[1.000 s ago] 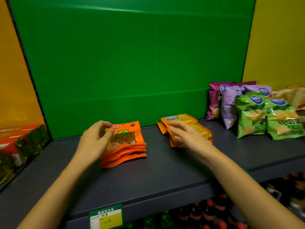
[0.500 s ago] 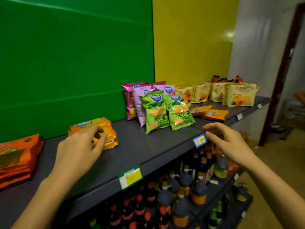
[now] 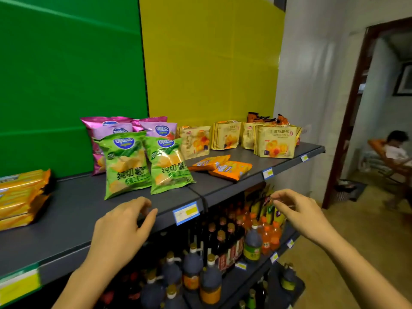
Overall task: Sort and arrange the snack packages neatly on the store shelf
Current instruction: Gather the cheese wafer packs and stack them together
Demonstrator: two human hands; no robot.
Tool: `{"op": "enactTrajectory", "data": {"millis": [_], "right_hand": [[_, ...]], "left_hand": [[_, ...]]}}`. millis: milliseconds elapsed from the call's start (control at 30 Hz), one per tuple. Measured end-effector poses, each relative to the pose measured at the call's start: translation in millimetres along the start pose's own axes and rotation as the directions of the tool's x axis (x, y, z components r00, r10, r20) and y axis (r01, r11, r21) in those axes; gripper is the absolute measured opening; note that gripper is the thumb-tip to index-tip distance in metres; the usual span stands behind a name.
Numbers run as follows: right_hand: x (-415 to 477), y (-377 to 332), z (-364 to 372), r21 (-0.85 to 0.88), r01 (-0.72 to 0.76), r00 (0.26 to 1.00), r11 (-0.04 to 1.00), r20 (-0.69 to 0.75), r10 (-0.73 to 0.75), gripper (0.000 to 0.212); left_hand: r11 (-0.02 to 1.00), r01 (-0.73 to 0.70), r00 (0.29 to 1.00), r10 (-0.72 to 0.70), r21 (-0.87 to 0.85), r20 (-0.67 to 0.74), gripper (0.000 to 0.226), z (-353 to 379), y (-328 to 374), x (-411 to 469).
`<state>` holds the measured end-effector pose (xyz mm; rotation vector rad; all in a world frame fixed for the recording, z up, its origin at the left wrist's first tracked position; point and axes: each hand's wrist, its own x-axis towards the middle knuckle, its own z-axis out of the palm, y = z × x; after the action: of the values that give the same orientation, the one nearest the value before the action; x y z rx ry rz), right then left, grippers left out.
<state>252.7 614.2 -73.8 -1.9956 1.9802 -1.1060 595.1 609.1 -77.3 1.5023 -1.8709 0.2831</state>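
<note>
Two green chip bags (image 3: 147,163) lean upright on the dark grey shelf (image 3: 73,215), with pink and purple chip bags (image 3: 124,128) behind them. Two flat orange packs (image 3: 223,167) lie to their right. Several yellow pastry bags (image 3: 275,140) stand at the far right. A stack of orange-yellow biscuit packs (image 3: 21,197) sits at the left edge. My left hand (image 3: 122,228) hovers over the shelf's front edge, fingers apart, holding nothing. My right hand (image 3: 299,211) hangs in front of the shelf, below the orange packs, fingers loosely curled and empty.
Dark and orange drink bottles (image 3: 200,264) fill the lower shelves. Price tags (image 3: 186,212) line the shelf fronts. A green panel and a yellow panel (image 3: 209,63) back the shelf. A person (image 3: 395,150) sits beyond the doorway at right.
The view has swung right along the shelf. My left hand left the biscuit stack and moved to the shelf's front edge; my right hand moved right, off the shelf front.
</note>
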Motion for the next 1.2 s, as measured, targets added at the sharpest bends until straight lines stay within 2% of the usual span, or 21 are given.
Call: {"op": "enactTrajectory", "data": {"millis": [233, 367, 500, 633, 767, 900, 1000, 1100, 1200], "right_hand": [[67, 46, -5, 0.043, 0.004, 1.0, 0.999, 0.004, -0.004, 0.01], [108, 68, 3, 0.051, 0.027, 1.0, 0.998, 0.007, -0.028, 0.011], [162, 82, 14, 0.081, 0.079, 0.995, 0.994, 0.053, -0.083, 0.014], [215, 85, 24, 0.074, 0.149, 0.981, 0.986, 0.115, -0.157, 0.026], [249, 85, 44, 0.096, 0.147, 0.963, 0.985, 0.215, -0.164, 0.042], [272, 83, 60, 0.039, 0.109, 0.921, 0.993, 0.372, -0.116, 0.064], [285, 80, 70, -0.062, 0.162, 0.863, 0.985, 0.492, -0.111, 0.08], [295, 79, 78, -0.095, 0.231, 0.826, 0.968, 0.544, -0.144, 0.085], [306, 79, 82, -0.069, 0.294, 0.778, 0.953, 0.596, -0.198, 0.08]], "left_hand": [[0.999, -0.044, 0.999, 0.044, -0.03, -0.008, 0.019, 57, 47, 56], [0.995, -0.076, 0.997, 0.076, -0.061, -0.015, 0.032, 97, 62, 89], [0.992, -0.037, 0.999, 0.034, -0.122, -0.025, 0.034, 131, 78, 123], [0.997, 0.008, 0.999, -0.011, -0.071, -0.037, 0.035, 157, 84, 152], [0.99, 0.14, 0.99, -0.139, 0.015, -0.019, 0.036, 172, 84, 167], [0.967, 0.254, 0.966, -0.254, 0.026, 0.034, 0.041, 179, 91, 176], [0.939, 0.343, 0.932, -0.345, 0.034, 0.111, 0.045, 185, 95, 182], [0.892, 0.451, 0.882, -0.452, 0.038, 0.133, 0.05, 191, 98, 191], [0.816, 0.578, 0.803, -0.572, 0.014, 0.165, 0.054, 199, 98, 201]]}}
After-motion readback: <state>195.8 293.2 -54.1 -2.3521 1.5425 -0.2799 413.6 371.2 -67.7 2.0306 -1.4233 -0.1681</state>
